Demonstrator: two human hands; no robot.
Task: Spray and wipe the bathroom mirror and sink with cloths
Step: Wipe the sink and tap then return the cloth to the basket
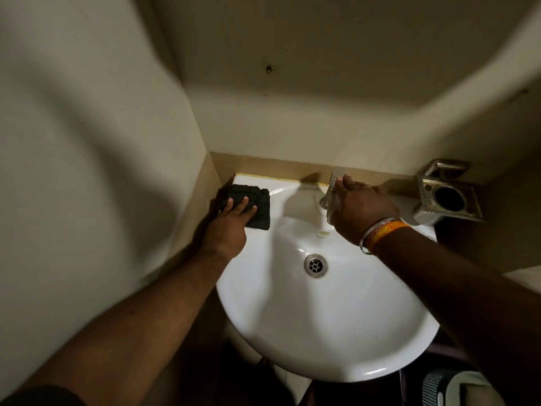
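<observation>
Dark cloth (254,205) at back-left corner of white sink (336,332), flat on rim beside wall, under left hand (231,227), fingers spread & pressing, not clenched. Long axis approx. front-to-back. Right hand (360,212) at back centre, wrapped round tap (329,197); grip mostly hidden. Hands well apart. Drain (315,265) betw. them, nearer cam.

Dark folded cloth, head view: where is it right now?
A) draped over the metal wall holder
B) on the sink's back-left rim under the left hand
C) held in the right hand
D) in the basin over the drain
B: the dark folded cloth lies on the back-left rim of the white ceramic sink, with the left hand pressing flat on it.
</observation>
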